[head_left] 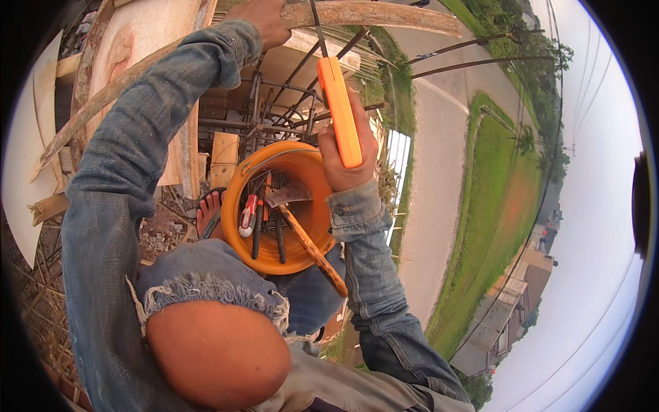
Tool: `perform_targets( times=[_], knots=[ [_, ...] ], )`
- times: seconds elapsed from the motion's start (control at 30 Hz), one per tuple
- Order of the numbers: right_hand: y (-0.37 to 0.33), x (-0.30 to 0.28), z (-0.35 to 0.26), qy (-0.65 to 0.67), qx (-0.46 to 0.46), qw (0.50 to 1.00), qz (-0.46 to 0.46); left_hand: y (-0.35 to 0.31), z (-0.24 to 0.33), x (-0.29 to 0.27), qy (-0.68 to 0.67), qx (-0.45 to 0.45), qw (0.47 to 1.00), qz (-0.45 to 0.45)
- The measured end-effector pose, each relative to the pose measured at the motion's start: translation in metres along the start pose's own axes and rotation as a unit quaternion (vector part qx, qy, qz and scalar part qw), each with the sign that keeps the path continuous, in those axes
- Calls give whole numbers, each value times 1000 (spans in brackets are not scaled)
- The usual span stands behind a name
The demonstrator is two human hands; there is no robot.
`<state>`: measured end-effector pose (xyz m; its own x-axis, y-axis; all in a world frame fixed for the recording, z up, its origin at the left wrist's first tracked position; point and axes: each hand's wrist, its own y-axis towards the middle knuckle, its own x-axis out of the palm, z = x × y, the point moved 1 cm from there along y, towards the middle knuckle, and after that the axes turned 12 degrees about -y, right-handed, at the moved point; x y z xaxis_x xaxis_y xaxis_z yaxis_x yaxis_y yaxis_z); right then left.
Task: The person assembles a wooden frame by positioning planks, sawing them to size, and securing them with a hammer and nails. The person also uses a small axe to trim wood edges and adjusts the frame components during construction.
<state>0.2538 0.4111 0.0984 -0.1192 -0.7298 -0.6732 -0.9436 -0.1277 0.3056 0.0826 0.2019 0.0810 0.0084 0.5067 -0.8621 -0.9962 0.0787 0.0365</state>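
Two hands at work among timber and steel, seen from above; a pale road [431,199] runs well to the right of the right fingers, with a grass strip [498,178] farther out on the same side; a broad pale board [154,24] lies to the left of the left fingers; a framework of steel bars [255,110] stands to the left of the right fingers and nearer the body than the left ones.

A long wooden strip [371,18] lies directly at the fingers of the left hand [257,19], extending to their right; these fingers bear on it, though one cannot tell whether they curl round it or merely press; an orange bucket [237,240] sits below the right fingers and to their left.

A saw [340,113] lies within the fingers of the right hand [355,161], which grasp its orange handle; its narrow dark blade extends beyond them, crossing the strip in view, contact being impossible to judge; a hatchet [312,248] leans in the bucket below the right fingers, its wooden handle projecting over the rim; a red-and-white screwdriver [248,216] stands in the bucket, farther left of those fingers.
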Motion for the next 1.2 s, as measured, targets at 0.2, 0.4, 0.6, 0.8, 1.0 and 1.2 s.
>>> perform_targets(
  times=[0.2,0.4,0.6,0.8,1.0,1.2],
  knots=[
    [-104,-39,-11,-44,42,997,-51,-15,-15,-3,11,-17,999,33],
    [-72,-24,1,-57,-10,998,-8,-11,0,-9,-18,-40,999,-1],
    [-9,1,-10,11,-5,1000,-27,-6,-18,-3,-8,-30,999,10],
    [-157,-66,-26,-58,67,994,-68,-13,-6,-7,2,-41,999,9],
    [36,16,1,30,-11,999,-28,-9,0,-12,-13,-33,999,-12],
    [-118,-63,-14,-62,65,991,-98,-16,-12,0,-14,-40,999,9]
  ],
)
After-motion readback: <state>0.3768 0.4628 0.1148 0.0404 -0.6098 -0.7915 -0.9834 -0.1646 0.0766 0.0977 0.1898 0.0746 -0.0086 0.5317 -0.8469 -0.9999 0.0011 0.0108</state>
